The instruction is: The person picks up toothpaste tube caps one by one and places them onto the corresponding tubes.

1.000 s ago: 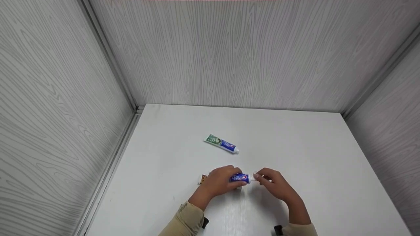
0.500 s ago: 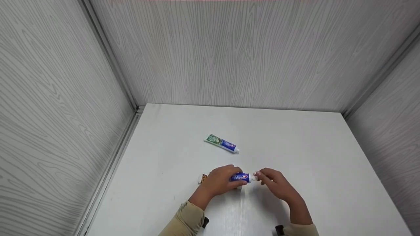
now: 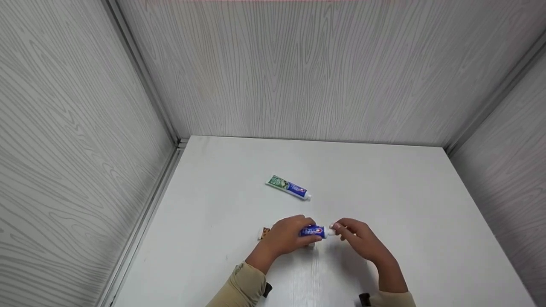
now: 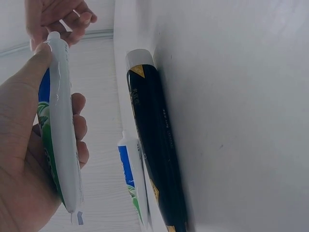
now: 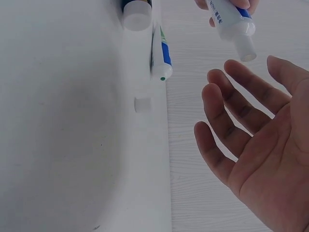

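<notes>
My left hand [image 3: 288, 234] grips a blue, green and white toothpaste tube [image 4: 60, 121], its white tip [image 5: 245, 48] pointing toward my right hand [image 3: 358, 236]. In the right wrist view the right hand's fingers are loosely bent and spread, thumb apart, just short of that tip. A black and gold tube [image 4: 154, 140] with a white cap lies on the table under my left hand, mostly hidden by it in the head view. Farther back lies a second blue and green toothpaste tube [image 3: 288, 187]; its tip shows a green spot in the right wrist view.
A small white cap-like piece [image 5: 142, 105] sits on the white table [image 3: 213, 192]. Wood-grained panels stand along the back [image 3: 298, 76], the left [image 3: 72, 149] and the right [image 3: 503, 149].
My right hand has shifted slightly right, and more of the held tube's white tip shows between the hands. The left hand and the tubes on the table have hardly moved.
</notes>
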Demonstrator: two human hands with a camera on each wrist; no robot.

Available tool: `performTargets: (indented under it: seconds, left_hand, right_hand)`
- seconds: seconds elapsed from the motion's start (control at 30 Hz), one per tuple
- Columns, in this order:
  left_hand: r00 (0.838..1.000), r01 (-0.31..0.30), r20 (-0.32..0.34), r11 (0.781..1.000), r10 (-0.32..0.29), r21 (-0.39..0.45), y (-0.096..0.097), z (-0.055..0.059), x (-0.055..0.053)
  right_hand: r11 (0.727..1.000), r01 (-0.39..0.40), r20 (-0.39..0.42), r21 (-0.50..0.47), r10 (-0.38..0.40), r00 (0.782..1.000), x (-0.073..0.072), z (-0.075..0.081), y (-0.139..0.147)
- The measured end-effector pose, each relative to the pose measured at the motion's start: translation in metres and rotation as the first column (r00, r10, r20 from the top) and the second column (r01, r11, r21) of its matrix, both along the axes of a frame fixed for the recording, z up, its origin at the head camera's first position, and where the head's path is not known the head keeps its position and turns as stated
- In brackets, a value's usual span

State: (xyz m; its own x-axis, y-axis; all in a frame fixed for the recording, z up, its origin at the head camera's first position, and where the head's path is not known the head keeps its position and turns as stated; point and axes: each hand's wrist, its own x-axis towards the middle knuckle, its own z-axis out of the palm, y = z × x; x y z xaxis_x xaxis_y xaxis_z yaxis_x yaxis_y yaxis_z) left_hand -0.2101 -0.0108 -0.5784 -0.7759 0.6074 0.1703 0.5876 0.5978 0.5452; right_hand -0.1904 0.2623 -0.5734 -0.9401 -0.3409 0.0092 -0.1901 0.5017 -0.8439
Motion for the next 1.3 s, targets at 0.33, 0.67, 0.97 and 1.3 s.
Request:
performTargets:
  seconds: [0.33, 0.67, 0.97, 1.3]
  left_hand:
    - [1.0, 0.0, 0.005, 1.0, 0.0, -0.001, 0.0003, 0.0003, -0.0006]
    - [1.0, 0.002, 0.009, 1.0, -0.002, -0.011, -0.0001, -0.0001, 0.0]
    - [1.0, -0.003, 0.001, 1.0, 0.004, -0.018, -0.002, -0.0009, -0.0002]
    - [1.0, -0.004, -0.019, 1.0, 0.004, -0.007, -0.0026, -0.0022, 0.0007]
  right_hand:
    - [0.998, 0.013, -0.135, -0.058, -0.021, 0.991, 0.0036, 0.0012, -0.0015]
    - [0.997, -0.055, -0.174, -0.048, 0.046, 0.984, 0.0018, -0.0037, -0.0023]
    - [0.999, -0.038, -0.131, -0.027, 0.035, 0.991, 0.0005, -0.0035, -0.0023]
    - [0.999, -0.029, -0.061, -0.014, 0.028, 0.998, -0.002, -0.0047, -0.0036]
